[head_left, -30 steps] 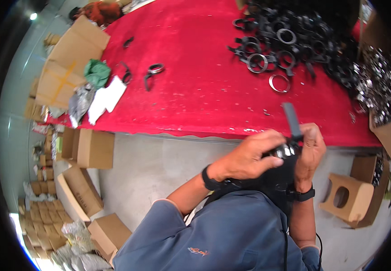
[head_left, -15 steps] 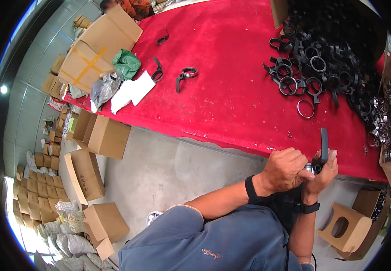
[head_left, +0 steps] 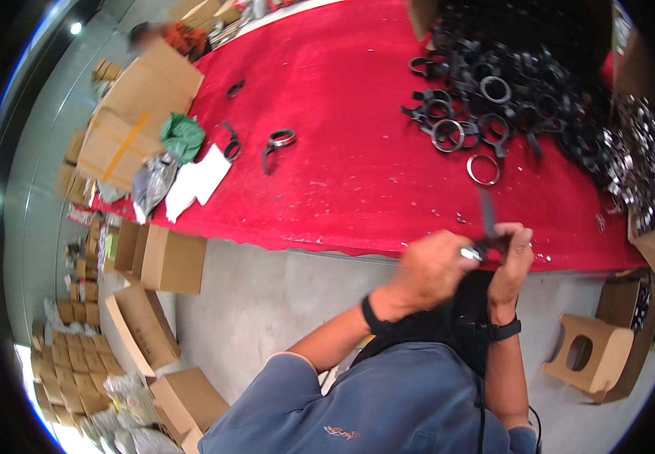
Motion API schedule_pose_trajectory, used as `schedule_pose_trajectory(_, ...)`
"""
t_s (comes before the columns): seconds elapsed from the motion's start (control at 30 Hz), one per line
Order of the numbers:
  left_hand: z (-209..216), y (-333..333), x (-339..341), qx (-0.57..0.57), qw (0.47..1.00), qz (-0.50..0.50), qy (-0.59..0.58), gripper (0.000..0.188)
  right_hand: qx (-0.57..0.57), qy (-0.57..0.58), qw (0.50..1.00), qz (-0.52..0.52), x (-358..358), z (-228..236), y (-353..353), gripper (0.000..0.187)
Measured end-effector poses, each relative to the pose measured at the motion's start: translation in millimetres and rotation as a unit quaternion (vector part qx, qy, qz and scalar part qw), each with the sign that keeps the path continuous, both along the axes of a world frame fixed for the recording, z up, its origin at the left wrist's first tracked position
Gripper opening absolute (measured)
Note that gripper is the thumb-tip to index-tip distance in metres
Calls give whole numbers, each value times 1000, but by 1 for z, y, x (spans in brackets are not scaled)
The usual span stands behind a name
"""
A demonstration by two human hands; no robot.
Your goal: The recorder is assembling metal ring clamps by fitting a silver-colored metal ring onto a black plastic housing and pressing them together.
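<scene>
Above the near edge of the table my two hands are close together around one piece. My right hand (head_left: 513,265) is closed on a black ring clamp (head_left: 488,216), whose flat handle sticks up, blurred by motion. My left hand (head_left: 427,266) is curled, with its fingertips at a shiny metal part (head_left: 470,253) on the clamp's left side. How the left fingers meet the metal is smeared. Just beyond the hands lies a loose thin metal ring (head_left: 483,169) on the red cloth (head_left: 327,181).
A heap of black ring clamps (head_left: 494,89) covers the far right, beside a box of shiny metal rings (head_left: 649,219). Several clamps (head_left: 280,139) lie apart at the left. A large carton (head_left: 135,121) stands there near a co-worker's sleeve (head_left: 185,41). A cardboard box (head_left: 592,356) sits below, right.
The view has shifted, so the table contents appear further left. My left hand has drawn slightly away from my right, and the clamp's handle is now blurred.
</scene>
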State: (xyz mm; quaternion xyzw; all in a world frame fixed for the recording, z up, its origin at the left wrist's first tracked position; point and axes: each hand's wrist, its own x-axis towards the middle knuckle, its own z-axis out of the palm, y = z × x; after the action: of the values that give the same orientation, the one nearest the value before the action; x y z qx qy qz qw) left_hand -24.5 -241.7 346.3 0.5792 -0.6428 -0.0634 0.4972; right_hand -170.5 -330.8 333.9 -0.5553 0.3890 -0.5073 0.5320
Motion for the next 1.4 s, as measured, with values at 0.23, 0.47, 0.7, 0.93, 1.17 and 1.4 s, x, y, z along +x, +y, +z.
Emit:
schedule_pose_trajectory(0.23,25,-11,190,57,910,297,-285,33,-11,91,995,-46,-49,-10,-28,61)
schedule_pose_trajectory(0.47,5,-56,221,68,905,282,-310,63,-26,109,990,-85,-54,-23,-40,50)
schedule_pose_trajectory(0.7,-5,-165,113,89,966,118,-213,79,-118,209,961,-135,-39,-56,-58,36)
schedule_pose_trajectory(0.93,-14,-183,101,142,972,104,-156,80,-193,248,932,-179,-35,-61,-58,32)
schedule_pose_trajectory(1.17,32,-127,62,11,990,99,-98,74,-220,238,930,-172,-41,-62,-56,32)
schedule_pose_trajectory(1.4,46,-68,9,90,996,20,-5,77,185,-116,969,112,-30,4,-36,34)
